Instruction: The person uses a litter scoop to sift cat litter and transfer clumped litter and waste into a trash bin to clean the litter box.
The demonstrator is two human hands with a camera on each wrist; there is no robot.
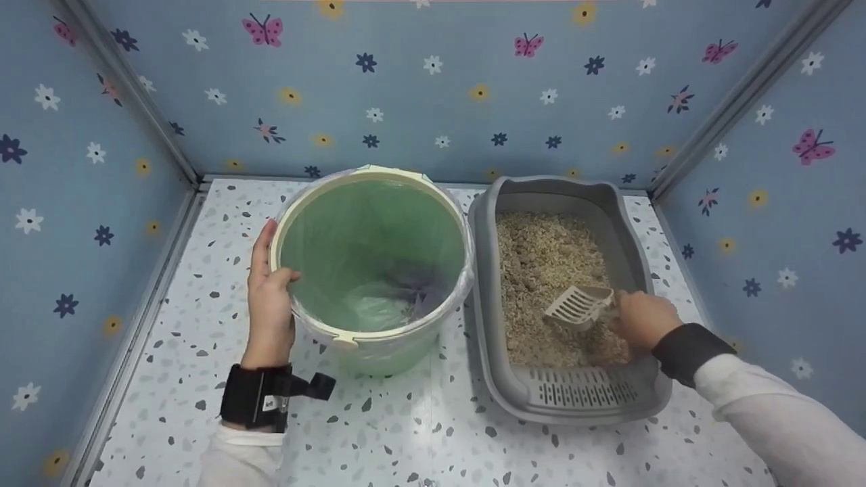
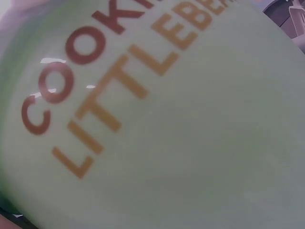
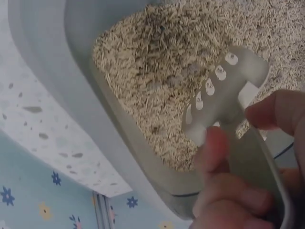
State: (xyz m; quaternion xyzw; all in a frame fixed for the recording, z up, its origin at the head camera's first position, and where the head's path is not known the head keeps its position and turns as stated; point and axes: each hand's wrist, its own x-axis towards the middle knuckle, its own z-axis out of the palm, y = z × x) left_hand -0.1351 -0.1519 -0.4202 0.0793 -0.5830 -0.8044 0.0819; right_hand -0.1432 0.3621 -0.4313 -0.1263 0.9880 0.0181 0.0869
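Note:
In the head view my right hand grips the handle of a pale slotted litter scoop, held over the litter in a grey litter box. The right wrist view shows the fingers and thumb around the scoop's handle; its slotted head carries no visible clump. My left hand holds the left side of a green trash bin, thumb over its cream rim and fingers along the outside. Lettering covers the bin's wall in the left wrist view.
A clear plastic liner lines the bin, with something dark purple at the bottom. Bin and litter box stand side by side on a speckled white surface. Blue flowered panels rise behind and on both sides.

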